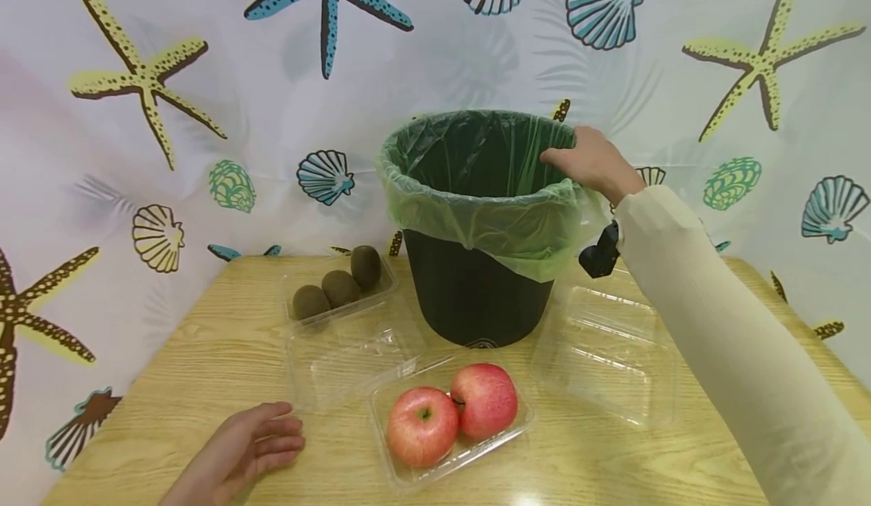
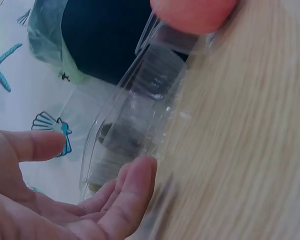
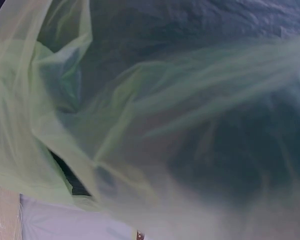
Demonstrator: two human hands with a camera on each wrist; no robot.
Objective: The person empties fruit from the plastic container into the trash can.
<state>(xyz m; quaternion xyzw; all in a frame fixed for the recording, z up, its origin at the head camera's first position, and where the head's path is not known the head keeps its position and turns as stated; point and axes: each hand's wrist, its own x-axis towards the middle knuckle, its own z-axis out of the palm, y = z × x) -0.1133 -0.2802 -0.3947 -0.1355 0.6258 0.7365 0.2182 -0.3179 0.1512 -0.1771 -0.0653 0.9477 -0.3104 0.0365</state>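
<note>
A black trash bin point(image 1: 476, 302) stands at the back of the table, lined with a thin green plastic bag point(image 1: 469, 222) folded over its rim. My right hand point(image 1: 599, 162) grips the bin's right rim, thumb on the inner side and fingers over the outside. In the right wrist view the green bag point(image 3: 135, 110) fills most of the picture and hides that hand. Low at the front left, my left hand point(image 1: 248, 445) holds nothing, its fingers loosely bent and thumb apart. Nearest to it is a clear plastic container point(image 1: 463, 460) with two red apples point(image 1: 422, 426).
Several kiwis point(image 1: 340, 288) sit in a clear hinged container point(image 1: 340, 366) left of the bin. Another clear hinged container point(image 1: 605, 370) lies open to the right, under my right sleeve point(image 1: 721, 317). A patterned curtain point(image 1: 435, 45) hangs behind the wooden table point(image 1: 177, 385).
</note>
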